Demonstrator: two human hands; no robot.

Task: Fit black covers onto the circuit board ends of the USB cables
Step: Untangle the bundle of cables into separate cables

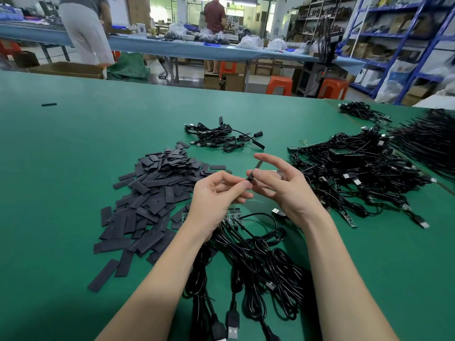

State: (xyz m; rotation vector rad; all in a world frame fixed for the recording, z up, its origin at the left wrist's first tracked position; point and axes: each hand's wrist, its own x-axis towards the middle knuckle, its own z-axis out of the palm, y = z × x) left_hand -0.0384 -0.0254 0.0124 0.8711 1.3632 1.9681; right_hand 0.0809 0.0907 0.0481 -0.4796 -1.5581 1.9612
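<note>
Nearest: bundle of coiled black USB cables (258, 262) on green matte table (61, 168), plugs toward the viewer, small green circuit-board ends (232, 215) fanned out just below the hands.

Above bundle: left hand (211, 200) with fingers curled, thumb and forefinger pinching a small flat black sleeve cover (250, 178). Right hand (283, 185) pinching the same cover from the other side with thumb and a finger; remaining fingers splayed out straight. Cover held in the air between both hands. Board inside the cover or not: cannot tell.

Left of hands: loose heap of flat black rectangular covers (152, 193), many overlapping.

Handling estimate: cover very light, thin, soft, lying flat; likely needs squeezing at the edges to open the mouth. Board stiff but small and probably fragile at the solder joints; best gripped by its long edges or by the cable just behind it.

Right: large tangled pile of black cables (357, 175). Beyond hands: smaller cluster of black cables (219, 136).

Far: blue-topped workbench (197, 49), orange stools (280, 84), blue shelving racks (406, 33), two persons standing.
</note>
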